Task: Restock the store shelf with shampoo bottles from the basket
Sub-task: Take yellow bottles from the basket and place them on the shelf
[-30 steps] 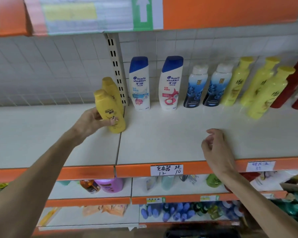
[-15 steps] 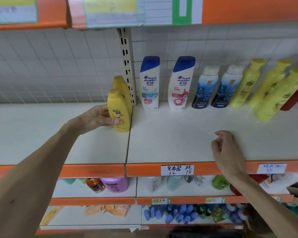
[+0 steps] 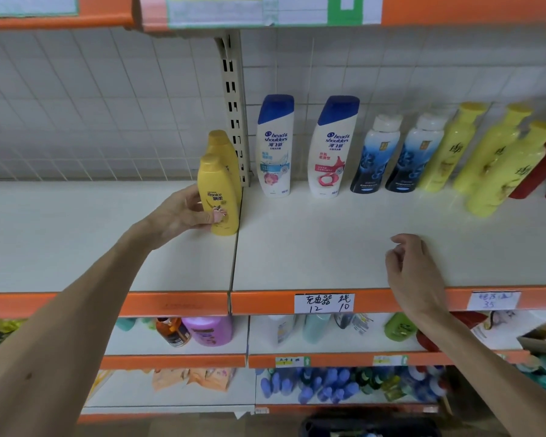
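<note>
Just left of the slotted upright post [image 3: 234, 105], your left hand [image 3: 183, 212] grips the yellow Rejoice bottle [image 3: 219, 184], thumb across its label. The bottle stands on the shelf [image 3: 297, 247] with its long axis vertical, cap up, label facing you. A second yellow bottle [image 3: 223, 145] stands directly behind it, close beside the post. Right of the post, two Head & Shoulders bottles [image 3: 275, 146] stand upright at the back, followed by two blue-and-white bottles [image 3: 375, 156] and tall yellow bottles [image 3: 448, 149]. Well right of the post, your right hand [image 3: 410, 266] hovers near the shelf's front edge, fingers loosely curled, holding nothing.
</note>
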